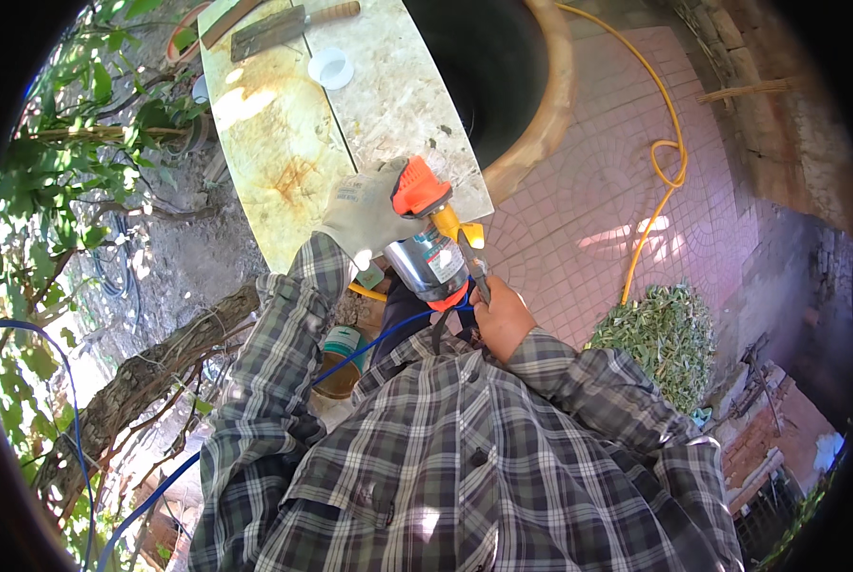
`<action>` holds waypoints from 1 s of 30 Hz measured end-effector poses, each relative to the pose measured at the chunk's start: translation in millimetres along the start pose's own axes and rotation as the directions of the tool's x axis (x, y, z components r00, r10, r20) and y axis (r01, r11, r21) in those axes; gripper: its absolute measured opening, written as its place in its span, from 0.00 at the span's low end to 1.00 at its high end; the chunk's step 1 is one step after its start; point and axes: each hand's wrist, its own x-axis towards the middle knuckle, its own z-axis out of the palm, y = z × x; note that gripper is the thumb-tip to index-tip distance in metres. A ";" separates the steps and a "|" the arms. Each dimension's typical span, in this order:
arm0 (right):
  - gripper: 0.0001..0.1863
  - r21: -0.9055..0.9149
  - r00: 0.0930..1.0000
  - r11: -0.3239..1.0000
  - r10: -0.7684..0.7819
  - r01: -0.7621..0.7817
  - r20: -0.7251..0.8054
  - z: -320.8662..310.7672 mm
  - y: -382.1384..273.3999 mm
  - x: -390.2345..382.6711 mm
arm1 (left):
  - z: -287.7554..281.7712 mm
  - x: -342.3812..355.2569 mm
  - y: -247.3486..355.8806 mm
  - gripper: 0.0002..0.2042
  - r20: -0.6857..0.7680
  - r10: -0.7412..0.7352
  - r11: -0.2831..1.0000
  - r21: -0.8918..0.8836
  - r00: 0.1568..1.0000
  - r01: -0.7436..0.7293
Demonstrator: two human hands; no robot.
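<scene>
My left hand (365, 208), in a pale grey glove, is closed on a pump near its orange end cap. The pump (425, 270) has a shiny silver cylinder, orange ends and a brass-coloured outlet fitting (446, 221), and it is tilted close to my lap. A yellow piece (473, 234) sits at the fitting. My bare right hand (505, 322) is wrapped round the handle of a metal wrench or plier-like tool (474, 263), whose head meets the fitting. Which kind of tool it is I cannot tell. A blue cable (388, 334) passes below the pump.
A stained pale tabletop (407, 105) lies ahead, bearing a wooden-handled broad blade (272, 34) and a white cup (331, 69). Beside it stands a large round vessel (558, 67). A yellow hose (670, 105) crosses the tiled floor to a leaf pile (660, 343). A branch (160, 372) reaches in at left.
</scene>
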 end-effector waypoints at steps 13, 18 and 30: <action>0.05 0.619 0.590 -0.228 -0.652 -0.751 0.476 -0.6 -2.0 -3.8 | -7.2 8.4 10.8 0.26 0.031 -0.042 0.999 0.024 0.999 0.041; 0.06 0.769 0.749 0.308 -0.208 -0.560 0.629 -25.6 -10.6 -13.5 | -5.2 2.3 5.6 0.22 0.001 -0.049 0.995 0.089 0.999 0.049; 0.19 0.565 0.810 0.699 0.036 -0.439 0.585 -28.6 -18.6 3.0 | -10.5 -1.0 7.7 0.26 0.000 -0.054 0.996 0.073 0.999 0.054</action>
